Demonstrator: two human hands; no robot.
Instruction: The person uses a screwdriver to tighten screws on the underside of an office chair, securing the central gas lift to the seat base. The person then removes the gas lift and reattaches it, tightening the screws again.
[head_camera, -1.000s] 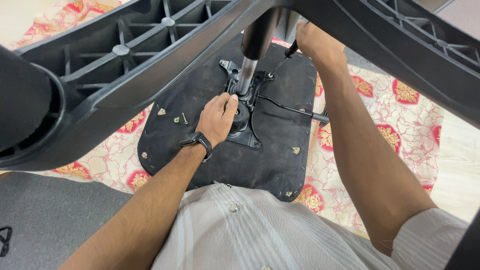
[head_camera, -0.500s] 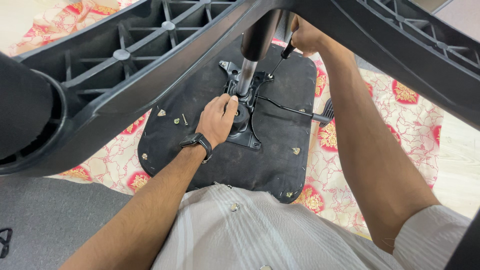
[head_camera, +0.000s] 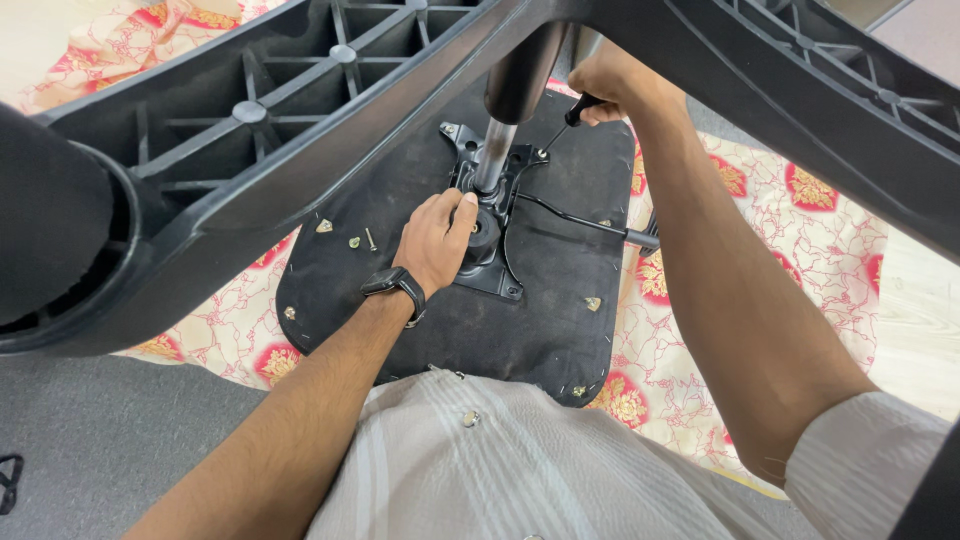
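Driving a screw into the chair's mounting plate (head_camera: 487, 262) — seat upside down on the floor.
Your right hand (head_camera: 612, 82) grips the screwdriver (head_camera: 560, 127); left hand (head_camera: 437, 240) braces the plate — fingers curled. Keep the tip seated.

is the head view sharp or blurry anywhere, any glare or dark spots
Head view: even, soft light, no harsh glare; the left hand and screwdriver in the right hand are sharp; the near chair base looms large, dark and soft; the black seat underside shows little detail.
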